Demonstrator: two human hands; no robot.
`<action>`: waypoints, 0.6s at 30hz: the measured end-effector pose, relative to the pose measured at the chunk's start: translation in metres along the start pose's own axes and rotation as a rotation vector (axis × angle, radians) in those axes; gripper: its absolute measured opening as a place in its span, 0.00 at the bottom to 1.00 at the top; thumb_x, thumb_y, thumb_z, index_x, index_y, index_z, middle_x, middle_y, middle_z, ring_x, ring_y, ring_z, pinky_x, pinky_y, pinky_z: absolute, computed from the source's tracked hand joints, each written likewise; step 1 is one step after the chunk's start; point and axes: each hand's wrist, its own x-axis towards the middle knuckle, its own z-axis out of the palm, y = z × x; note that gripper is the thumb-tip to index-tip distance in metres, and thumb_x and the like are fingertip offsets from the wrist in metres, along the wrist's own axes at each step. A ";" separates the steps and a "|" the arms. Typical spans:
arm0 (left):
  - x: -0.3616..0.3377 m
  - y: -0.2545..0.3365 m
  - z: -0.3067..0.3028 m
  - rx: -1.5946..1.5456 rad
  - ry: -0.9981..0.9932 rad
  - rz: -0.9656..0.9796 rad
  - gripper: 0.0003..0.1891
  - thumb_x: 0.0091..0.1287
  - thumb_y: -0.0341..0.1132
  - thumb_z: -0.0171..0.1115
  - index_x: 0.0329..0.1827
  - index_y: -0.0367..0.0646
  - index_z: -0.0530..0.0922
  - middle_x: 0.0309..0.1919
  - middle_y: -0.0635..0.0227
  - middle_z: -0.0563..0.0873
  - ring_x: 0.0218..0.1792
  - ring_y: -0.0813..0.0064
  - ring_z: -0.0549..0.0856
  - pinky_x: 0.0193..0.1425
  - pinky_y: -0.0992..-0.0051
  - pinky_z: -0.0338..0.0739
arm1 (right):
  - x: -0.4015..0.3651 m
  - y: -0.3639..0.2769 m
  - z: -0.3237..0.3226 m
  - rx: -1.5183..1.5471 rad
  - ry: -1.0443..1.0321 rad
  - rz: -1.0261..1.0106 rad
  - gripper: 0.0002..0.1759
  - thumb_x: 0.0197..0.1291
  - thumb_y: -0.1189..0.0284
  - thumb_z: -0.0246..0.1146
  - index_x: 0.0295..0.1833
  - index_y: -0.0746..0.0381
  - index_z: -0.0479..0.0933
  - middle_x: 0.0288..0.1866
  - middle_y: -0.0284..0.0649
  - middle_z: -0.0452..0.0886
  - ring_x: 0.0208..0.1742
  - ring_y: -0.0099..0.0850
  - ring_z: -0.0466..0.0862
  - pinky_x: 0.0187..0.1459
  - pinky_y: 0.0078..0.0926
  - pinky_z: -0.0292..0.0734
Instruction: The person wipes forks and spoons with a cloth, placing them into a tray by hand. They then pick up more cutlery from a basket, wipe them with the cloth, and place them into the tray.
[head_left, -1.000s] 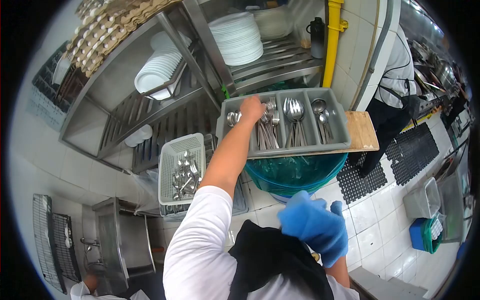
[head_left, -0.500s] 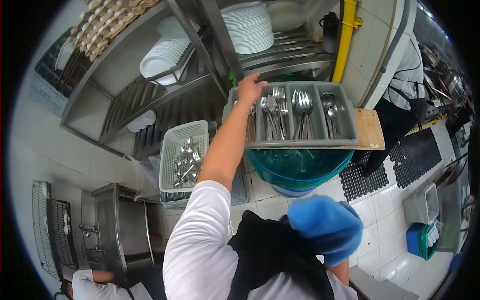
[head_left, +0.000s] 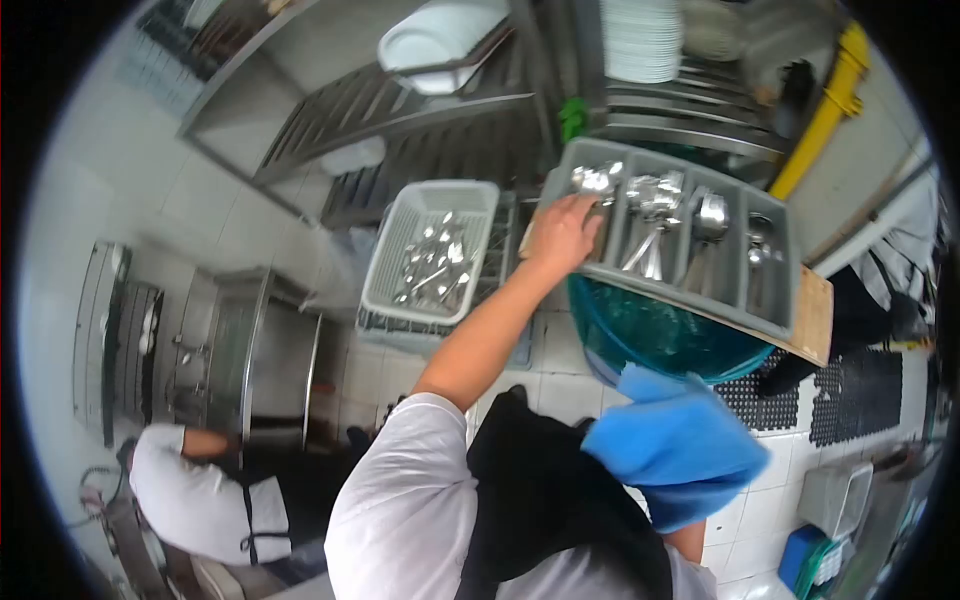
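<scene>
My left hand (head_left: 563,238) reaches over the near end of the leftmost compartment of a grey cutlery tray (head_left: 640,272). Its fingers are apart and bent down over the handles of the spoons (head_left: 597,180) there, somewhat blurred; I cannot see a grip. Forks (head_left: 655,195), large serving pieces (head_left: 712,215) and ladle-like spoons (head_left: 760,235) fill the other compartments. A blue cloth (head_left: 680,435) is held up in front of my body, draped over my right hand, whose fingers are hidden. Left of the tray, a pale plastic basket (head_left: 380,275) contains loose cutlery (head_left: 437,265).
The tray rests on a wooden board (head_left: 815,315) across a green-lined bin (head_left: 640,320). Behind stand metal racks (head_left: 410,120) with stacked white plates (head_left: 640,40). A yellow pipe (head_left: 815,115) rises at right. One co-worker (head_left: 205,490) is at lower left, another (head_left: 860,300) at right.
My left hand has moved from the tray's far left corner to the near end of the leftmost compartment. The view has shifted, and the blue cloth now hangs more spread out.
</scene>
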 end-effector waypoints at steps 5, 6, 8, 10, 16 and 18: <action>-0.132 -0.010 -0.063 -0.196 -0.060 0.082 0.12 0.61 0.31 0.64 0.47 0.42 0.81 0.33 0.58 0.84 0.38 0.58 0.84 0.45 0.63 0.78 | 0.037 -0.016 0.037 0.202 0.029 0.042 0.06 0.57 0.71 0.58 0.33 0.62 0.73 0.30 0.38 0.77 0.33 0.26 0.77 0.26 0.23 0.65; -0.159 -0.020 -0.069 -0.121 -0.111 0.156 0.11 0.60 0.32 0.64 0.46 0.42 0.82 0.33 0.58 0.85 0.36 0.59 0.84 0.44 0.64 0.79 | 0.046 -0.021 0.046 0.228 0.033 0.038 0.06 0.57 0.71 0.58 0.32 0.62 0.73 0.30 0.38 0.77 0.32 0.26 0.76 0.26 0.23 0.65; -0.216 -0.071 -0.073 -0.167 -0.470 0.006 0.11 0.59 0.34 0.65 0.43 0.42 0.83 0.33 0.59 0.86 0.32 0.60 0.85 0.42 0.64 0.80 | 0.062 -0.032 0.070 0.273 0.060 0.031 0.07 0.57 0.70 0.58 0.32 0.63 0.73 0.29 0.38 0.76 0.31 0.26 0.76 0.26 0.23 0.65; -0.256 -0.120 -0.087 -0.291 -0.651 -0.329 0.09 0.59 0.34 0.66 0.42 0.43 0.84 0.34 0.60 0.88 0.31 0.62 0.86 0.41 0.67 0.81 | 0.078 -0.044 0.097 0.304 0.084 0.027 0.08 0.57 0.69 0.57 0.31 0.63 0.72 0.28 0.38 0.76 0.31 0.26 0.76 0.26 0.24 0.64; -0.260 -0.296 -0.140 -0.170 -0.073 -0.934 0.08 0.61 0.33 0.62 0.40 0.43 0.85 0.34 0.54 0.87 0.34 0.55 0.87 0.40 0.61 0.81 | 0.122 -0.089 0.202 0.389 0.190 0.013 0.10 0.58 0.67 0.56 0.29 0.63 0.71 0.27 0.38 0.75 0.29 0.27 0.74 0.24 0.24 0.63; -0.239 -0.348 -0.160 0.257 -0.117 -0.825 0.08 0.61 0.32 0.61 0.38 0.41 0.85 0.32 0.53 0.86 0.36 0.53 0.87 0.41 0.60 0.81 | 0.133 -0.103 0.242 0.403 0.227 0.011 0.11 0.58 0.67 0.56 0.29 0.63 0.71 0.26 0.38 0.74 0.28 0.27 0.74 0.24 0.24 0.62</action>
